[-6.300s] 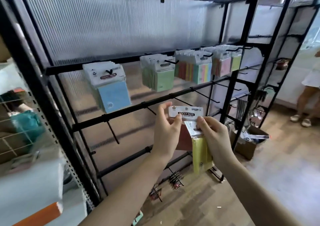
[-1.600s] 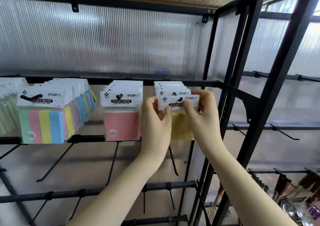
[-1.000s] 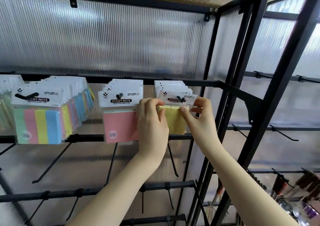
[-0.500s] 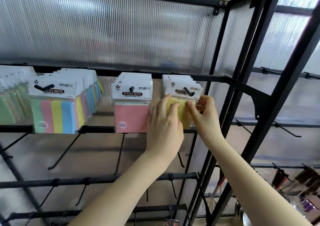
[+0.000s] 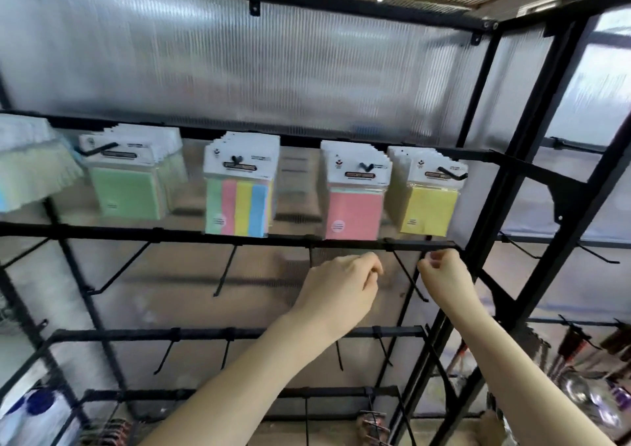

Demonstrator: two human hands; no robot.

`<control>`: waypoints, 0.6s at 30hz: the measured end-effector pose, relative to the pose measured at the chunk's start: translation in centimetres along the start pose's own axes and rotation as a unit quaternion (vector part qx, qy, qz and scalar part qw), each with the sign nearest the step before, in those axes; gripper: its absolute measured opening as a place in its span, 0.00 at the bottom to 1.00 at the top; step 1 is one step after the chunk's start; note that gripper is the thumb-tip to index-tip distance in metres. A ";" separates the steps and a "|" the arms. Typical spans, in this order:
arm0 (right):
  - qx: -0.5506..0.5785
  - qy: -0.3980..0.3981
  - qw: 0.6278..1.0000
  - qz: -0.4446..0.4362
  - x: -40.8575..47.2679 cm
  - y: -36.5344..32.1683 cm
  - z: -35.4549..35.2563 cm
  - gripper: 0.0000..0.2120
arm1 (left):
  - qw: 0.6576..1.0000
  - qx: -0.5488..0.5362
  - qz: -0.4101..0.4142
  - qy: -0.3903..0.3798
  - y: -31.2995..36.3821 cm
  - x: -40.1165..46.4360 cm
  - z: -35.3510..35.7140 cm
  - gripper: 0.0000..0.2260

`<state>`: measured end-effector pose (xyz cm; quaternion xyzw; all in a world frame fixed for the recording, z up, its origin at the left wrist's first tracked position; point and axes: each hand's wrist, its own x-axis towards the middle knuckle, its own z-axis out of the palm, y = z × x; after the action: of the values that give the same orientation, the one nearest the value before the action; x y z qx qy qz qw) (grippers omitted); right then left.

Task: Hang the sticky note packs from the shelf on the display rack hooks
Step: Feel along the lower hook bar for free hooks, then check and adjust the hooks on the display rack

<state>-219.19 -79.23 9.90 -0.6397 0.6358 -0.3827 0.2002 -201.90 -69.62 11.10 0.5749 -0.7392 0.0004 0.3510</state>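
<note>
The yellow sticky note pack (image 5: pixel 428 211) hangs at the front of the rightmost hook on the black display rack (image 5: pixel 218 239), with several packs behind it. To its left hang pink packs (image 5: pixel 353 211), striped multicolour packs (image 5: pixel 239 206) and green packs (image 5: pixel 126 193). My left hand (image 5: pixel 341 283) and my right hand (image 5: pixel 444 275) are both below the second bar, a little under the yellow and pink packs, fingers loosely curled and holding nothing.
Bare black hooks (image 5: pixel 409 280) stick out from the lower bars, one right between my hands. The rack's upright post (image 5: pixel 491 213) stands just right of my right hand. Kitchen utensils (image 5: pixel 580 377) hang at the lower right. A ribbed translucent panel (image 5: pixel 239 63) backs the rack.
Both hands let go of the yellow pack, which now hangs on its hook, and dropped below the second bar. The view swung left and lower.
</note>
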 end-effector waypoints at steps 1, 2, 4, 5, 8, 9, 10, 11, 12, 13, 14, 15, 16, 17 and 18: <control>-0.024 -0.026 0.999 -0.004 -1.2 -0.5 0.6 0.04 | 1.000 0.000 -0.009 -0.007 -0.8 -1.1 -0.7 0.07; -0.050 -0.051 0.997 -0.014 -2.8 -1.6 1.4 0.02 | 1.000 0.003 -0.020 -0.012 -1.8 -2.3 -1.6 0.07; -0.084 -0.088 0.992 -0.044 -5.7 -4.1 3.5 0.05 | 0.999 0.007 -0.045 -0.020 -4.1 -4.7 -3.7 0.07; -0.086 -0.095 0.990 -0.062 -7.0 -5.4 4.4 0.07 | 0.998 0.003 -0.055 -0.023 -5.1 -5.9 -4.7 0.07; -0.077 -0.112 0.983 -0.123 -11.2 -10.1 7.5 0.09 | 0.996 0.003 -0.087 -0.022 -8.5 -10.0 -8.4 0.08; -0.076 -0.121 0.979 -0.146 -12.8 -12.0 8.9 0.09 | 0.995 0.019 -0.100 -0.013 -9.9 -11.9 -10.0 0.09; -0.078 -0.125 0.974 -0.171 -14.0 -13.6 10.0 0.08 | 0.993 0.034 -0.110 -0.003 -11.0 -13.3 -11.3 0.09; -0.081 -0.130 0.968 -0.200 -15.3 -15.2 11.1 0.07 | 0.991 0.045 -0.126 0.003 -12.0 -14.8 -12.6 0.09; -0.078 -0.137 0.960 -0.231 -16.8 -17.2 12.6 0.07 | 0.987 0.059 -0.147 0.012 -13.3 -16.7 -14.2 0.09; -0.069 -0.144 0.953 -0.258 -18.0 -18.7 13.7 0.07 | 0.983 0.072 -0.166 0.020 -14.2 -18.1 -15.5 0.09; -0.052 -0.158 0.942 -0.290 -19.6 -20.6 15.2 0.07 | 0.977 0.093 -0.191 0.031 -15.4 -20.0 -17.1 0.09; -0.034 -0.172 0.933 -0.313 -20.9 -21.9 16.4 0.07 | 0.970 0.107 -0.213 0.040 -16.3 -21.4 -18.4 0.09; -0.020 -0.184 0.925 -0.332 -22.1 -23.1 17.5 0.07 | 0.964 0.116 -0.237 0.044 -17.2 -22.7 -19.5 0.09; -0.010 -0.202 0.915 -0.348 -23.6 -24.6 19.0 0.07 | 0.954 0.128 -0.265 0.049 -18.1 -24.6 -21.1 0.09; -0.010 -0.214 0.909 -0.358 -24.8 -25.6 20.1 0.07 | 0.946 0.136 -0.289 0.052 -18.8 -25.9 -22.3 0.08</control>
<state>-184.85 -57.04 10.47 -0.8930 0.3097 -0.2763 0.1743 -171.99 -45.04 6.89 0.8054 -0.5148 0.0294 0.2924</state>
